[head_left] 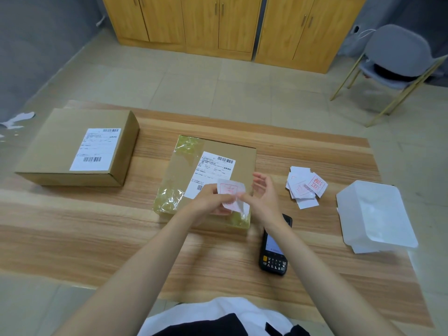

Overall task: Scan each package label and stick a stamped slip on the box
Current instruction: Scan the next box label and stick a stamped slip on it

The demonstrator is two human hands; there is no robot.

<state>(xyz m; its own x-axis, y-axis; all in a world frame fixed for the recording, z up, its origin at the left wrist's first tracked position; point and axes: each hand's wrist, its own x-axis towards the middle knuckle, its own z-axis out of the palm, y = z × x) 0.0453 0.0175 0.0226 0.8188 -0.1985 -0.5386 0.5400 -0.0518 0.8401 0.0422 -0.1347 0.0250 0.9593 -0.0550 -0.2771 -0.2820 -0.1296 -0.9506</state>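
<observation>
**Both hands hold 1 stamped slip over the taped box**

2 bare forearms reach forward from the bottom edge and meet above the wooden table [97,226]. The left hand [208,200] curls its fingers round the left side of a stamped slip [230,190]. The right hand [264,197] pinches the slip's lower right edge between thumb and forefinger, its other fingers fanned loosely upward. The slip is thin white paper with a red square stamp, bowed and curled at its bottom corner, held just above the near part of the box.

A black handheld scanner [274,248] with a keypad lies flat on the table, partly under the right forearm.

The taped box [211,154] is brown cardboard, its left and near edges wrapped in crinkled, glossy clear tape. A white shipping label [215,168] with barcodes lies on its top.

To the right, a loose pile of slips [305,187] sits beside a translucent white plastic tray [375,214]. At far left stands a second box [48,151], plain cardboard, with its own label [97,149].

Beyond the table are pale floor tiles, a grey chair [397,57] with thin gold legs, and yellow wooden cabinets [218,23].
</observation>
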